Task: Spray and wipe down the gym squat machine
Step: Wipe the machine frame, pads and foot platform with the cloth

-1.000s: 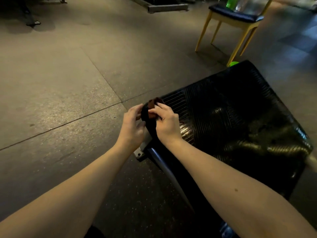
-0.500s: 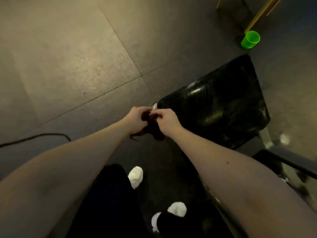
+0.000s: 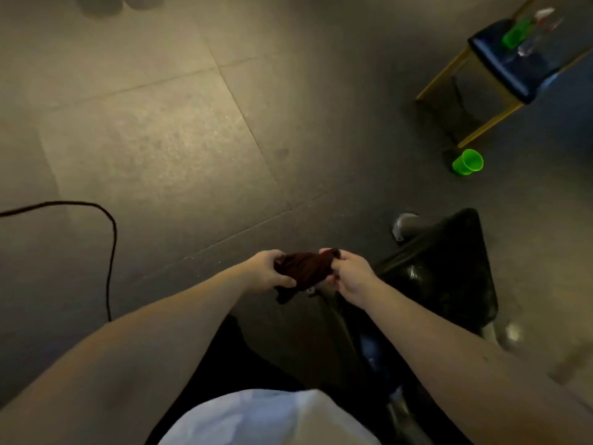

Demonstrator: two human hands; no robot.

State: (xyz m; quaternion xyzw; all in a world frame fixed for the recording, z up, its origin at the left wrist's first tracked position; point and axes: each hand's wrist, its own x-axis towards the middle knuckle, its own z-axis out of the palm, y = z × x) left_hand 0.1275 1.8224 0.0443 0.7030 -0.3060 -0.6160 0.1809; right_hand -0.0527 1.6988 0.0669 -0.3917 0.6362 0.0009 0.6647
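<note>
Squat machine black plate (image 3: 449, 284) lies low right, just beyond right hand (image 3: 351, 277). Head view: dark cloth (image 3: 305, 268) stretched sideways between left hand (image 3: 268, 273) and right, both pinching its ends; right hand nearer plate.

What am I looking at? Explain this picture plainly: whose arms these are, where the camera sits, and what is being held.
No robot is involved. The picture comes from a wide-angle camera worn on a person's head, looking down, so the two bare arms are that person's own. The left hand and right hand each grip one end of a dark cloth, which is bunched between them in the air. The black padded part of the squat machine is just beyond the right hand. On the floor are a black cable and a green cup. At top right, a chair carries a green bottle, which is too blurred to describe further.
</note>
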